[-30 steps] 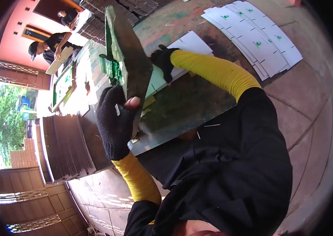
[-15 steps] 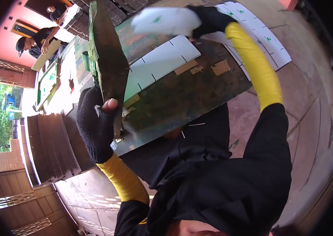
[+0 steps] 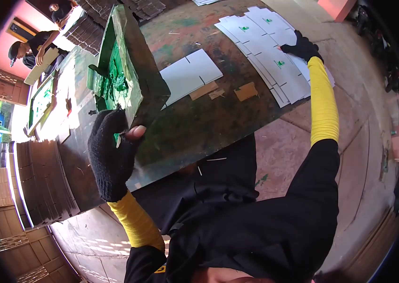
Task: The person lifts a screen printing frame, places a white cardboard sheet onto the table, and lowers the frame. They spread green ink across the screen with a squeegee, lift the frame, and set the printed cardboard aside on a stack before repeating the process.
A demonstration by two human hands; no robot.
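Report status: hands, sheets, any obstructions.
Black-gloved left hand gripping tilted, green-smeared rectangular frame. Black-gloved right hand on white, green-printed sheets. Brown cardboard scraps beside white, dark-lined sheet; neither hand appears blocked.

The middle paper (image 3: pixel 191 75) lay on the desk (image 3: pixel 185 129). To its left stood the tilted frame (image 3: pixel 140 70), with a second frame (image 3: pixel 42 103) farther left; at its near right lay cardboard scraps (image 3: pixel 204 90), farther right the overlapping sheets (image 3: pixel 265 56) beneath the right hand (image 3: pixel 302 48).

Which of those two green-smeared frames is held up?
The nearer printing frame, tilted up in the left hand; the farther frame rests on the table, no hand on it.
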